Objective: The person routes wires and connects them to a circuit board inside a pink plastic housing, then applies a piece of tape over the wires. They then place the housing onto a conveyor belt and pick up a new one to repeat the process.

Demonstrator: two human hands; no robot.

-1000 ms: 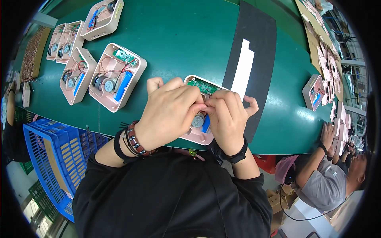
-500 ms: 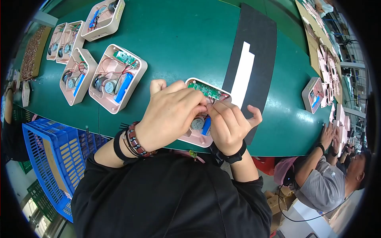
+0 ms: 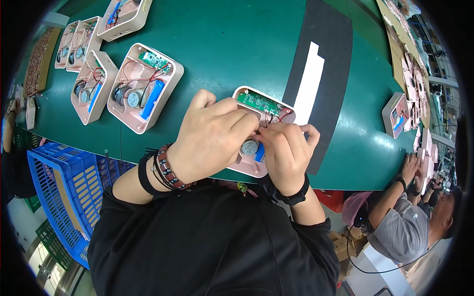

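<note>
A pink plastic housing [image 3: 248, 171] lies open-side up in front of me. Inside it are a green circuit board [image 3: 258, 101], a round silver part [image 3: 249, 146] and a blue cylindrical battery [image 3: 259, 154]. My left hand [image 3: 215, 132] reaches over its left side, and my right hand [image 3: 285, 150] comes in from the right. Both are closed in a pinch, fingertips meeting over the middle of the housing on thin red and black wires [image 3: 268, 118] below the board. The exact spot pinched is hidden by my fingers.
Several similar housings with wired parts, one nearest [image 3: 148, 89], stand at the left. A black mat [image 3: 328, 93] with a white strip [image 3: 311, 84] lies to the right; beyond it is another housing [image 3: 395, 114]. A blue crate [image 3: 64, 187] sits lower left. A co-worker [image 3: 405, 222] works at right.
The view has shifted slightly, so the table items sit a little differently. My fingers still pinch at the wires, with the right fingers slightly more curled.
</note>
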